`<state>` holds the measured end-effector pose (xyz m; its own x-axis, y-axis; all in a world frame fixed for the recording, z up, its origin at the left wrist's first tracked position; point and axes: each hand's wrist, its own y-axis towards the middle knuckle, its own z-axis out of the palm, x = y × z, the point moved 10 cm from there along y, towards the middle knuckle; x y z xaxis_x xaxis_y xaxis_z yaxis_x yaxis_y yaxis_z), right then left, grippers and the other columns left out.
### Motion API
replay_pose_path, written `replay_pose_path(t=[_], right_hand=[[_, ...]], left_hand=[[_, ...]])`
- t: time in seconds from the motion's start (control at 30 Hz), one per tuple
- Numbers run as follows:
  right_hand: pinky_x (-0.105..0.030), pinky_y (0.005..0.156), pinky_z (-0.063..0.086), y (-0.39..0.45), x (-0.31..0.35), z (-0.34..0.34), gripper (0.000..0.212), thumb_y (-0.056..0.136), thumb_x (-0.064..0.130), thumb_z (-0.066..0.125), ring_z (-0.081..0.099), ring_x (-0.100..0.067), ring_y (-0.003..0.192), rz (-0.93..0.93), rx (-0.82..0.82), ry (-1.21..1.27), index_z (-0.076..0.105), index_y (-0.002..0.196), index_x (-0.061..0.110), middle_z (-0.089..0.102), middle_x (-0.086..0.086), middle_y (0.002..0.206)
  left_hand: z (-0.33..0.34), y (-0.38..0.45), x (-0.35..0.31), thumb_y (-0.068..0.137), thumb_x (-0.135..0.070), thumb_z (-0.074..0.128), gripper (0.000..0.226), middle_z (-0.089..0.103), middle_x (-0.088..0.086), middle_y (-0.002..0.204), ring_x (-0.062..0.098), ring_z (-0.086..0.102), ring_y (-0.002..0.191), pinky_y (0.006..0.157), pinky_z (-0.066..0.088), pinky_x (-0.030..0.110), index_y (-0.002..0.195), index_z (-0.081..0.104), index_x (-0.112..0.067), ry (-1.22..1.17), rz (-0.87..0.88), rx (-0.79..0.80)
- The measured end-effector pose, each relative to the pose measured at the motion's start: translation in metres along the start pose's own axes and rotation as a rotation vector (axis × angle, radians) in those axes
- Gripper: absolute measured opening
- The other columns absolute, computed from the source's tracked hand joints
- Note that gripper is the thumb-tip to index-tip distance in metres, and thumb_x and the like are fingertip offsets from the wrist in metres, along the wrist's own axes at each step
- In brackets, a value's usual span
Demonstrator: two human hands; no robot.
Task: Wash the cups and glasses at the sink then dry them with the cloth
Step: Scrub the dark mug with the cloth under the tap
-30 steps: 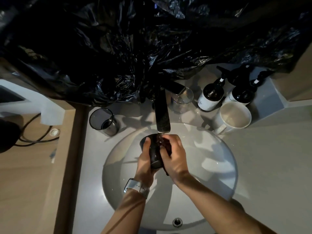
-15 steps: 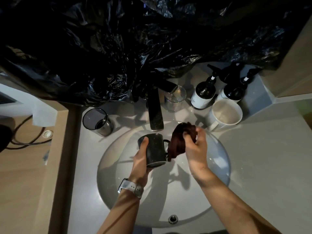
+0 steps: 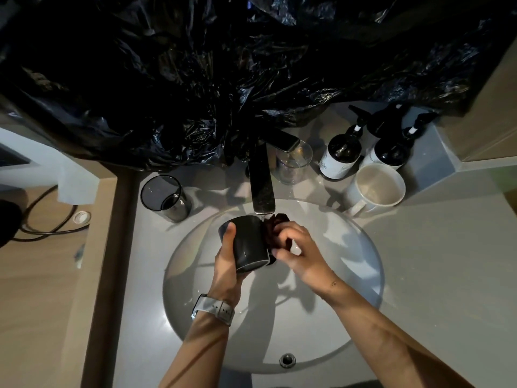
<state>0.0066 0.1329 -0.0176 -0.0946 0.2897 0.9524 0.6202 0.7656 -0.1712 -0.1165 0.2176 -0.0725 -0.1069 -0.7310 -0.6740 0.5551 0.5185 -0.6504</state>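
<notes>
— Dim washroom, this: a pale desk with a round sink let into it, black plastic sheeting draped over the wall behind the tap.

— And the mug?

— The black mug is right under the tap's spout, held over the basin. Its long axis lies tipped, mouth away towards the tap and the base turned back towards the person.

— Who's got it?

— The left hand, clasped round the mug's left side, thumb laid along the wall. The right hand is just right of the mug, fingers bunched round a dark cloth that is pressed up against the mug's handle side.

— So the cloth goes in from the right?

— I'd say so. The cloth lies right of the mug and touching it, so the wiping hand is the right one; the left only needs to turn the mug. Whether water is running I can't quite tell.

— What else waits?

— Left of the tap a dark glass; right of it a clear glass, then two pump bottles and a white mug. By my reckoning, none of those is dried yet.
</notes>
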Motion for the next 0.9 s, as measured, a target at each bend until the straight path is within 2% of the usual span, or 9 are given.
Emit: replay_pose_path(t=[0.07,0.17,0.3,0.37,0.43,0.5,0.63,0.77,0.9], right_hand=[[-0.010,0.085,0.037,0.003,0.000,0.003,0.014,0.083,0.018,0.063,0.054,0.005,0.094,0.053,0.022,0.068,0.060,0.069,0.017,0.060,0.005,0.096],[-0.027,0.083,0.045,0.012,-0.004,-0.010,0.015,0.086,0.016,0.066,0.058,-0.011,0.092,0.071,-0.137,0.096,0.061,0.081,0.029,0.059,0.001,0.095],[-0.022,0.079,0.053,0.017,-0.018,-0.009,0.048,0.079,0.011,0.078,0.057,-0.013,0.104,0.263,-0.195,0.306,0.051,0.116,0.027,0.051,0.002,0.117],[-0.020,0.076,0.055,0.016,-0.028,0.006,0.032,0.084,0.020,0.074,0.066,-0.016,0.099,0.435,-0.059,0.399,0.060,0.113,0.022,0.066,0.001,0.112],[-0.028,0.073,0.058,0.013,-0.027,0.021,0.017,0.089,0.023,0.067,0.071,-0.019,0.091,0.525,0.078,0.465,0.068,0.104,0.016,0.074,-0.007,0.101],[-0.026,0.062,0.057,0.016,-0.024,0.019,0.015,0.091,0.020,0.065,0.071,-0.018,0.078,0.502,0.076,0.426,0.069,0.101,0.010,0.073,-0.010,0.092],[-0.026,0.051,0.050,0.019,-0.035,0.016,0.012,0.091,0.021,0.064,0.065,-0.017,0.059,0.541,-0.053,0.420,0.067,0.089,0.010,0.069,-0.006,0.073],[-0.030,0.066,0.047,0.011,-0.048,0.030,0.012,0.086,0.019,0.067,0.067,-0.021,0.077,0.723,-0.074,0.675,0.070,0.093,0.010,0.072,-0.010,0.086],[-0.029,0.074,0.053,0.001,-0.050,0.035,0.012,0.086,0.007,0.062,0.067,-0.023,0.079,0.745,-0.022,0.715,0.068,0.096,0.004,0.071,-0.014,0.089]], left_hand=[[-0.001,0.002,-0.005,0.084,-0.060,0.052,0.059,0.072,0.015,0.113,0.031,0.070,0.104,0.081,0.056,0.040,0.123,0.063,-0.016,0.004,0.020,0.012],[0.005,0.002,-0.011,0.089,-0.059,0.047,0.055,0.071,0.014,0.116,0.032,0.067,0.109,0.091,0.054,0.046,0.124,0.062,-0.018,0.010,0.025,0.060],[0.007,0.002,-0.013,0.096,-0.058,0.039,0.057,0.069,0.014,0.120,0.031,0.065,0.113,0.098,0.049,0.051,0.130,0.058,-0.017,-0.022,0.029,0.096],[0.007,0.007,-0.010,0.097,-0.061,0.036,0.063,0.065,0.016,0.128,0.033,0.061,0.120,0.104,0.045,0.054,0.136,0.055,-0.016,-0.035,0.012,0.136],[0.006,0.007,-0.009,0.097,-0.061,0.033,0.062,0.066,0.016,0.126,0.034,0.063,0.116,0.098,0.049,0.053,0.134,0.055,-0.016,-0.057,-0.020,0.145],[0.008,0.008,-0.009,0.096,-0.059,0.032,0.060,0.069,0.016,0.120,0.034,0.068,0.108,0.087,0.056,0.050,0.133,0.053,-0.017,-0.087,-0.048,0.160],[0.010,0.008,-0.004,0.094,-0.061,0.036,0.065,0.066,0.019,0.125,0.038,0.064,0.113,0.097,0.050,0.055,0.137,0.050,-0.014,-0.095,-0.069,0.168],[0.006,0.012,0.017,0.093,-0.064,0.043,0.070,0.056,0.023,0.138,0.040,0.053,0.128,0.105,0.042,0.055,0.142,0.049,-0.013,-0.209,-0.130,0.164],[0.006,0.020,0.030,0.081,-0.063,0.062,0.076,0.055,0.025,0.137,0.038,0.057,0.123,0.111,0.036,0.056,0.136,0.056,-0.010,-0.367,-0.291,0.145]])
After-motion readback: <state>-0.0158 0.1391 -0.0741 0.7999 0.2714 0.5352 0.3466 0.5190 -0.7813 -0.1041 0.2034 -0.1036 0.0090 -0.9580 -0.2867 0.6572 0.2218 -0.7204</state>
